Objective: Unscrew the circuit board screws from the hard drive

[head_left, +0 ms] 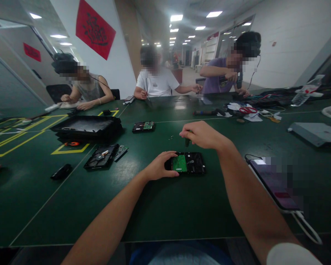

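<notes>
Left hand (164, 165) clasps one hard drive (195, 165); right hand (202, 134) pinches one probable screwdriver (187, 142) above; second drive (143, 127) and third drive (99, 157) lie left of both grips.

Forearms (118, 208) reach forward — left grip (160, 166) low in a wide clasp, right grip (203, 135) higher, seemingly pinching.

white wall (281, 48) | red poster (95, 29) on pale pillar (120, 70) | lit ceiling panels (176, 17) | green table (195, 209)

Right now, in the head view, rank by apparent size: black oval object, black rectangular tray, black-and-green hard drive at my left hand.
1. Black rectangular tray
2. Black-and-green hard drive
3. Black oval object
</notes>
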### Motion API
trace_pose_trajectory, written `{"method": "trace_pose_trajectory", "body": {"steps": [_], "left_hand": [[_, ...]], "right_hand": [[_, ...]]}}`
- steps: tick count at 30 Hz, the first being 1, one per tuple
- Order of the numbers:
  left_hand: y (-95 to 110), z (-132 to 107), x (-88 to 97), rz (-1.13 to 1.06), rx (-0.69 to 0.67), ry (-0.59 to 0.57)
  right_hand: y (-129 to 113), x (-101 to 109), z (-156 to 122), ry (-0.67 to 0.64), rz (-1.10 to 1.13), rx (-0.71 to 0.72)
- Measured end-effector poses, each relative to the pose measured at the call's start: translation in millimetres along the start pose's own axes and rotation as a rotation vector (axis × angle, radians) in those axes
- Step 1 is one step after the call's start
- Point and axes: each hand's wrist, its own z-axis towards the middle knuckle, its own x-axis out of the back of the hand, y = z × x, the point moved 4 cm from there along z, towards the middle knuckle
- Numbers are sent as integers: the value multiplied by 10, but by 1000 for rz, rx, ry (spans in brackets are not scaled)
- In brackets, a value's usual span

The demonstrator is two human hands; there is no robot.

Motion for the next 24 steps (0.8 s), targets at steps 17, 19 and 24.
{"method": "trace_pose_trajectory", "body": {"steps": [17, 19, 24], "left_hand": [[19, 3, 18, -23, -4, -7], [22, -2, 14, -13, -6, -6], [5, -15, -2, 25, -23, -9]], "right_hand": [[42, 57, -30, 39, -53, -35], [37, 42, -15, 54, -62, -25], [0, 46, -10, 57, -50, 38]]}}
